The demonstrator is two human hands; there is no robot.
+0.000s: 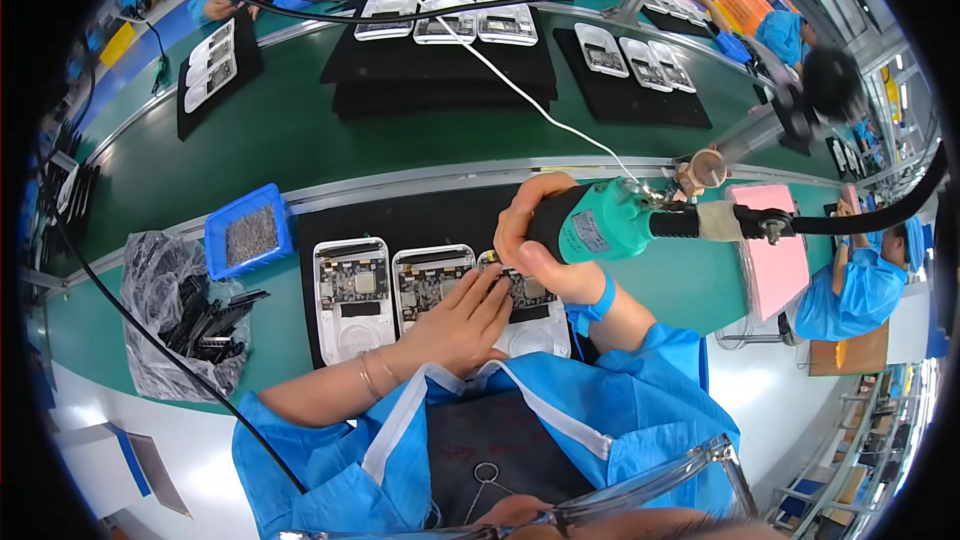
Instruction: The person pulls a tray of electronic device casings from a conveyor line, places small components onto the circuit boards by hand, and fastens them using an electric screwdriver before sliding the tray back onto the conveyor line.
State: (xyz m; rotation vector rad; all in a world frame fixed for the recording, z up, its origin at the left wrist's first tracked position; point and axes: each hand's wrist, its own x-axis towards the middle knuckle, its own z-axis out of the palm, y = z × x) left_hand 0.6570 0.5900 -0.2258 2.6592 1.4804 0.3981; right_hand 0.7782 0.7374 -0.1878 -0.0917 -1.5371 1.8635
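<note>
My right hand [545,240] is wrapped round a green and black electric screwdriver [605,223], whose tip is hidden near the top of the rightmost white device [535,340]. Fingers together and stretched out, my left hand [455,328] lies across the circuit boards of the middle and right devices. The middle white device [405,270] is partly covered by that hand. To its left, another white device [355,340] shows its board and round speaker grille. All three lie on a black mat [310,230].
A blue bin [213,240] of small metal parts and a plastic bag [150,340] of black pieces are at the left. Pink sheets [770,250] lie at the right. Beyond the rail are mats with more devices [600,50]. A co-worker [860,290] sits at the right.
</note>
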